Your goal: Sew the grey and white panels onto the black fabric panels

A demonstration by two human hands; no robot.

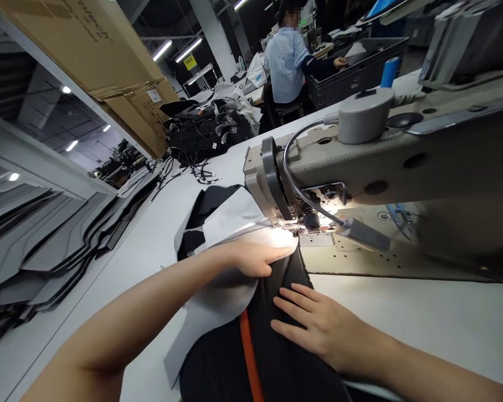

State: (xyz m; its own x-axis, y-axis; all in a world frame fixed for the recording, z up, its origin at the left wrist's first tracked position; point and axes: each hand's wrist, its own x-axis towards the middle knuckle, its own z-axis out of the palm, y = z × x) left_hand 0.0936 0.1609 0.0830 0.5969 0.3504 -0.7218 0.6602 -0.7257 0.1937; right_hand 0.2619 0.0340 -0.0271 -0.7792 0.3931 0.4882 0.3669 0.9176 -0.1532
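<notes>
A grey sewing machine (371, 167) stands at the right, its small lamp (366, 234) lighting the needle area. Black fabric (218, 357) with an orange strip (250, 354) runs from the front edge up to the needle. Lighter grey and white fabric (235, 218) lies over it on the left. My left hand (255, 257) rests on the fabric close to the needle, fingers stretched toward it. Lower down, my right hand (314, 324) lies flat on the black fabric with its fingers spread. The needle tip itself is too small to make out.
Stacked grey and black fabric pieces (67, 234) lie along the left. A heap of fabric with black cords (213, 125) sits behind, beside a large cardboard box (109, 67). Farther back, a person in a light blue shirt (285, 67) reaches toward a dark crate (356, 75).
</notes>
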